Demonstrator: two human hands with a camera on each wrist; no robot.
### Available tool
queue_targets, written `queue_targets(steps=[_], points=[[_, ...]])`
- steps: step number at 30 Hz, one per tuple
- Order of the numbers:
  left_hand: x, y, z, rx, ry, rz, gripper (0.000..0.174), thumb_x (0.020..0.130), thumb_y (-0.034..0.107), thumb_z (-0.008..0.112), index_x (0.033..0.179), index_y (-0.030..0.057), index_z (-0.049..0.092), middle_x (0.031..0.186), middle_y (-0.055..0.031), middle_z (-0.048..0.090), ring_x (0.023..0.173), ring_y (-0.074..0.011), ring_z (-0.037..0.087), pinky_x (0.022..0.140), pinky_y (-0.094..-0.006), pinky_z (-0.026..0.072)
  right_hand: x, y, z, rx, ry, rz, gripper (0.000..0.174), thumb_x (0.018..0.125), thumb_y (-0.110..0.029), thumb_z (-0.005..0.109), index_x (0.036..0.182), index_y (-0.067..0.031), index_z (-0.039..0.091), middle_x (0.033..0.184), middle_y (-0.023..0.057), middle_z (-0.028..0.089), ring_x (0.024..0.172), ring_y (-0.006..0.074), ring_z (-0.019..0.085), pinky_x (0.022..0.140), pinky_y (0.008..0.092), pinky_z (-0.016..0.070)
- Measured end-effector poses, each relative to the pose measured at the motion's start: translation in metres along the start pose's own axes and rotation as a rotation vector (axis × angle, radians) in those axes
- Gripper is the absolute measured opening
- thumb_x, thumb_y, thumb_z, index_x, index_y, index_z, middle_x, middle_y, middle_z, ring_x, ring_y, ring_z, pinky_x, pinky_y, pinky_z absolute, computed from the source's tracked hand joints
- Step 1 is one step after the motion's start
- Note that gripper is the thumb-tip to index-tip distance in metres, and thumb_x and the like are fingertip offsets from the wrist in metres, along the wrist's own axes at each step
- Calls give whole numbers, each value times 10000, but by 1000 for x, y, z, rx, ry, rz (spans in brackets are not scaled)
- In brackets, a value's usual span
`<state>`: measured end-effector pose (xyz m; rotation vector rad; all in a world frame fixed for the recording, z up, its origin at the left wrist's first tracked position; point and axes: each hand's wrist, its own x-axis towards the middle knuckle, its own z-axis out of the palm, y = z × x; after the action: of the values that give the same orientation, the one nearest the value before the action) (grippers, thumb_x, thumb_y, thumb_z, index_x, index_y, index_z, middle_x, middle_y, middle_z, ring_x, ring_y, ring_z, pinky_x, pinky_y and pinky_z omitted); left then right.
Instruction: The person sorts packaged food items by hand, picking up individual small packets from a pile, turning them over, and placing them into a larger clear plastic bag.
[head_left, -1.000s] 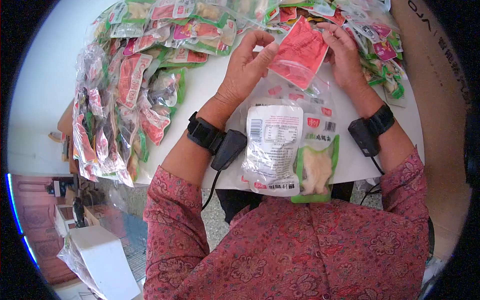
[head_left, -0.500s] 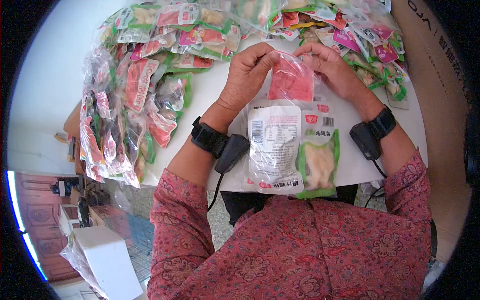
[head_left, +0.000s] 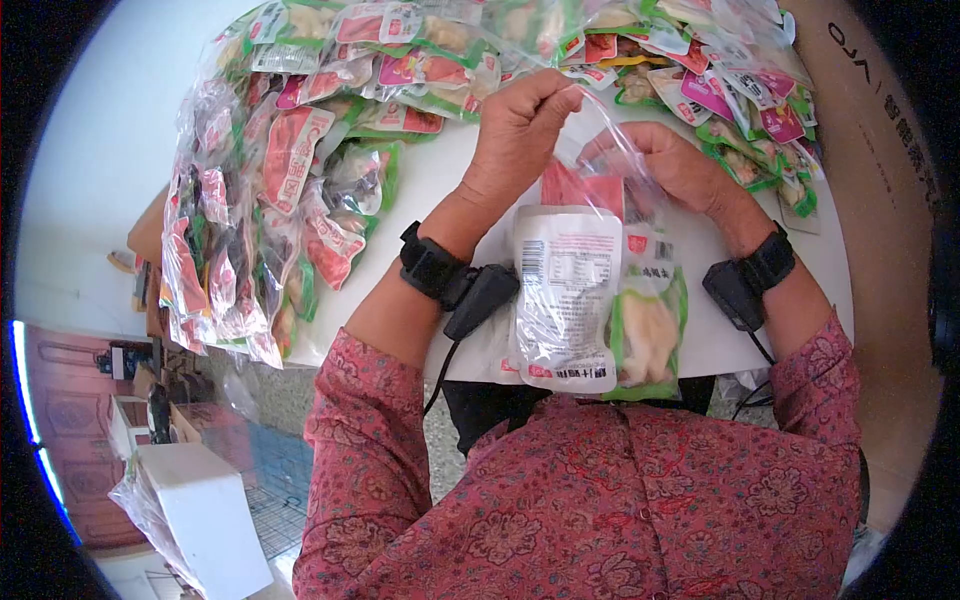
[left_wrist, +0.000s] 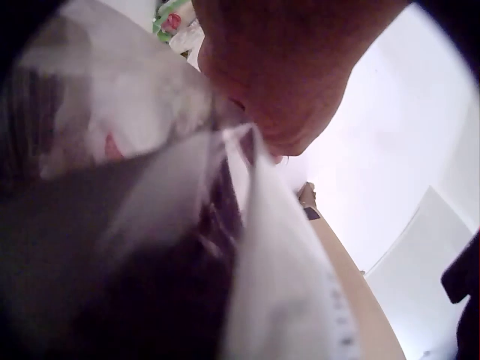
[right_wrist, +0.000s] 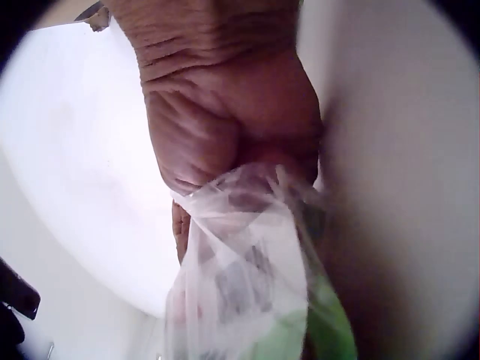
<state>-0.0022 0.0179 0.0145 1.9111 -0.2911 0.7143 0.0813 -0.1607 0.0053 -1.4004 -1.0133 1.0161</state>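
A clear plastic bag (head_left: 612, 118) hangs between the two hands, its film drawn up in a strip. My left hand (head_left: 520, 128) pinches the upper rim between thumb and curled fingers. Lower and to the right, my right hand (head_left: 680, 165) grips the other side, its fingertips partly behind the film. In the right wrist view the bag (right_wrist: 232, 255) bunches at the curled fingers. Inside the bag are a white printed packet (head_left: 567, 290) with a barcode, a green-edged packet (head_left: 648, 335) of pale food, and a red packet (head_left: 597, 194) mostly behind the white one.
Filled clear bags of similar packets (head_left: 290, 160) heap along the table's left side and back. More packets (head_left: 745, 100) lie at the back right. The white table (head_left: 400, 290) carries them all. A large cardboard box (head_left: 880, 250) stands along the right.
The red packet has gone down into the bag behind the white packet. My left hand has risen with the rim, while my right hand has moved lower, and the film stretches between them.
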Motion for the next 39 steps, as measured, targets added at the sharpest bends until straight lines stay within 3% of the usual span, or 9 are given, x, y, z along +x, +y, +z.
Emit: queue_targets(steps=[5,7,12,18,21,25,28,33,39], points=[[-1,5,8,-100,-3,-45,187,865,158,532,757,10,569,677,19,526,614,-52,444,557,-194,374,-5,-13,10,-156,-163,109,340,849,-322,532,992,-24,612,903,21,595,580,54,516,507,209,428],[-1,7,8,-67,-17,-153,186,864,159,530,758,12,572,672,16,525,619,-58,453,556,-201,376,-4,-7,8,-120,-191,62,295,838,-262,518,1012,-50,627,746,14,575,641,81,524,565,230,427],[-4,12,9,36,-25,-130,207,873,177,505,746,25,567,644,14,491,595,-72,441,539,-208,359,-5,-10,12,-286,-168,-7,271,839,-217,506,1011,-44,625,810,9,602,675,83,522,628,244,446],[-13,-1,12,-103,-53,-308,206,880,173,510,741,24,538,625,31,447,589,-42,392,529,-191,333,-4,1,5,-76,75,-50,175,819,-125,519,920,-37,632,819,25,638,681,139,565,639,278,460],[-16,-1,11,-158,-76,-355,189,885,178,507,766,34,538,626,39,437,596,-35,387,537,-183,327,-4,-3,5,-543,547,-361,139,789,-116,541,891,-32,587,745,136,589,659,217,585,611,328,463],[-19,-7,11,-217,-99,-346,168,887,179,505,802,39,541,632,41,434,597,-35,388,541,-181,330,-11,-17,-9,-1042,828,-614,136,738,-94,553,868,-55,559,775,134,578,725,333,562,633,398,457],[-19,-6,10,-200,-117,-359,160,886,177,506,813,39,543,639,40,438,600,-35,394,548,-177,337,-17,-28,-19,-1323,909,-628,128,717,-93,565,838,-52,558,806,124,567,800,306,559,670,385,449],[-19,-4,12,-187,-116,-373,171,890,203,493,835,50,547,652,45,448,608,-33,399,551,-180,338,-25,-29,-37,-1666,919,-292,263,638,-140,640,883,-60,589,1191,117,431,1200,282,314,883,499,315],[-20,-3,10,-180,-164,-340,236,884,279,503,899,47,546,699,30,469,655,-52,426,601,-197,368,-26,-20,-42,-1773,960,-54,356,640,-108,664,984,-92,573,1272,91,368,1254,263,262,920,482,281]])
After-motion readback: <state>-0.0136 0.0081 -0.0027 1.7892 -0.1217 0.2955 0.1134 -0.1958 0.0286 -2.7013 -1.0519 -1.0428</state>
